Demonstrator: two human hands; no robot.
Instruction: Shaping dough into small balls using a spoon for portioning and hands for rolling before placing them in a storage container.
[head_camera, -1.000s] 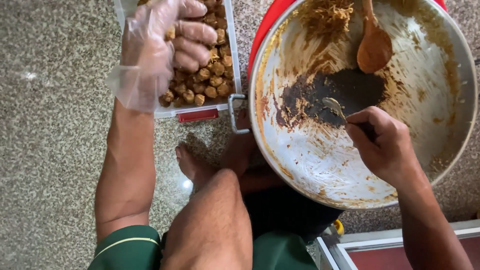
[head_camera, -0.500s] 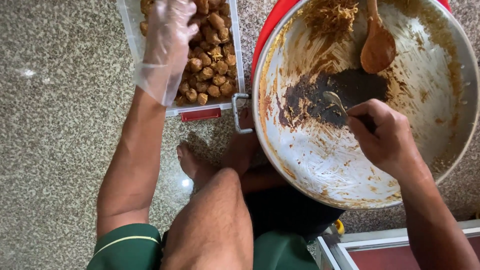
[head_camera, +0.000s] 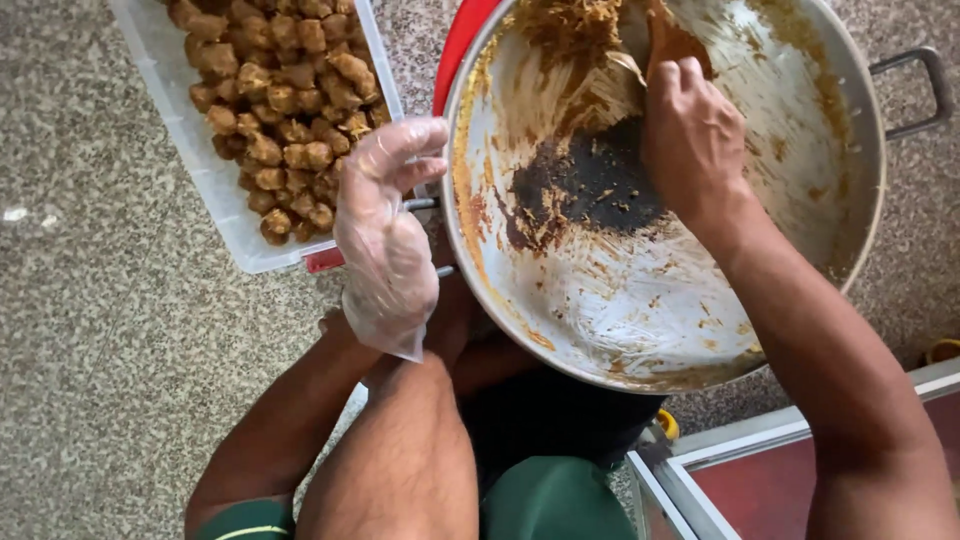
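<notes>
A big round metal pan (head_camera: 855, 215) smeared with brown paste sits on the speckled floor, with a burnt dark patch (head_camera: 590, 185) in its middle. My right hand (head_camera: 692, 140) is inside the pan near its top, closed on a metal spoon (head_camera: 625, 68) that presses into the brown paste (head_camera: 575, 25). Just beyond my fingers a wooden spoon (head_camera: 672, 40) rests in the pan. My left hand (head_camera: 385, 235), in a loose clear plastic glove, hovers at the pan's left rim with fingers spread, holding nothing. A clear plastic tray (head_camera: 190, 140) of brown fried chunks (head_camera: 285, 100) lies to the left.
A red rim (head_camera: 462, 40) shows under the pan's left edge. The pan has a metal handle (head_camera: 915, 90) on its right side. My bare knee (head_camera: 400, 460) is below the pan. A red and white box (head_camera: 800, 470) stands at the bottom right.
My left hand left the tray of chunks and came back down to the pan's left rim. My right hand moved the spoon from the burnt patch up to the paste at the top.
</notes>
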